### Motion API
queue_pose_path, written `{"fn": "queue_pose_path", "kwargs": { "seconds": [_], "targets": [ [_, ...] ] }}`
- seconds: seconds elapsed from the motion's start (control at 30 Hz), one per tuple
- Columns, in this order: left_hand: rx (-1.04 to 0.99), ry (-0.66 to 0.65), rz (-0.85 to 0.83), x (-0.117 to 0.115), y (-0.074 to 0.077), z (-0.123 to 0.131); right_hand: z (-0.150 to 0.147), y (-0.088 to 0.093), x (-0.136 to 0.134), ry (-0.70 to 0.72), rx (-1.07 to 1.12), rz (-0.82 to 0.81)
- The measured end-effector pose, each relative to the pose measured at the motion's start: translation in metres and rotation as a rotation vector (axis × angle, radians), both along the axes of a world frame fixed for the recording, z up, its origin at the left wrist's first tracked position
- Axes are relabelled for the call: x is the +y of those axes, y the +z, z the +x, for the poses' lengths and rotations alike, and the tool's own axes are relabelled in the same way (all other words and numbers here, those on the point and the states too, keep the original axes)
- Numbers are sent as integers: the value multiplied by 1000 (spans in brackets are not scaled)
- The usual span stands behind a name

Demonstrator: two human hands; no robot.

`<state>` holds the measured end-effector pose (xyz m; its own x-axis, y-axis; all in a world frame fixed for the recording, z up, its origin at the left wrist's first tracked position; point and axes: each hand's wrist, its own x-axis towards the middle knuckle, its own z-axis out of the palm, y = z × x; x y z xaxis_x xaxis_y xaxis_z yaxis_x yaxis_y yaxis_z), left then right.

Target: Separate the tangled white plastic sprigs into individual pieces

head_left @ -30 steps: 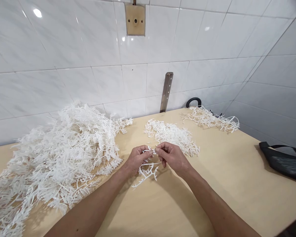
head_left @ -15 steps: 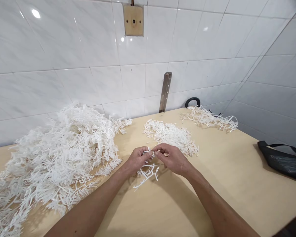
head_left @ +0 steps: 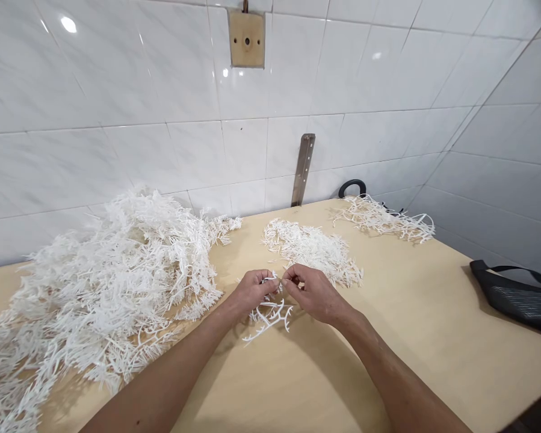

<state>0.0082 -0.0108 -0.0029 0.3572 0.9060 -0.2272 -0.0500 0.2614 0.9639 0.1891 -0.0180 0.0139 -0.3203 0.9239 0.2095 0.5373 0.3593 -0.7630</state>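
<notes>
My left hand (head_left: 251,293) and my right hand (head_left: 314,293) meet over the middle of a light wooden table (head_left: 432,337). Both are closed on one white branched plastic piece (head_left: 270,315), whose prongs hang below my fingers toward the table. My fingertips pinch its upper end, thumbs nearly touching. Just behind my right hand lies a small heap of small white plastic bits (head_left: 313,248).
A large tangled pile of white branched plastic pieces (head_left: 103,288) covers the table's left side. A thinner bunch of white strands (head_left: 383,219) lies at the back right beside a black handle (head_left: 352,186). A black bag (head_left: 516,297) rests at the right edge. Tiled walls stand behind.
My hands stay together on the white piece; the fingers have shifted slightly along its top end. The piles have not moved.
</notes>
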Motion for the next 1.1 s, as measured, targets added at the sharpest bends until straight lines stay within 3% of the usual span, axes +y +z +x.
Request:
{"fn": "queue_pose_path", "kwargs": {
  "seconds": [0.23, 0.37, 0.53, 0.8, 1.1],
  "targets": [
    [-1, -59, -11, -2, 5, -3, 0, -7, 2, 33, -79, 26],
    [32, -91, 35, -5, 6, -3, 9, -19, 14, -110, -168, 247],
    [4, 16, 40, -7, 4, 3, 20, -20, 22, -306, -98, 369],
    [-65, 114, 37, -5, 2, 5, 0, -5, 4, -74, 81, -58],
    [-27, 116, 64, -4, -1, 5, 0, -8, 4, -33, 177, -202]
  ]
}}
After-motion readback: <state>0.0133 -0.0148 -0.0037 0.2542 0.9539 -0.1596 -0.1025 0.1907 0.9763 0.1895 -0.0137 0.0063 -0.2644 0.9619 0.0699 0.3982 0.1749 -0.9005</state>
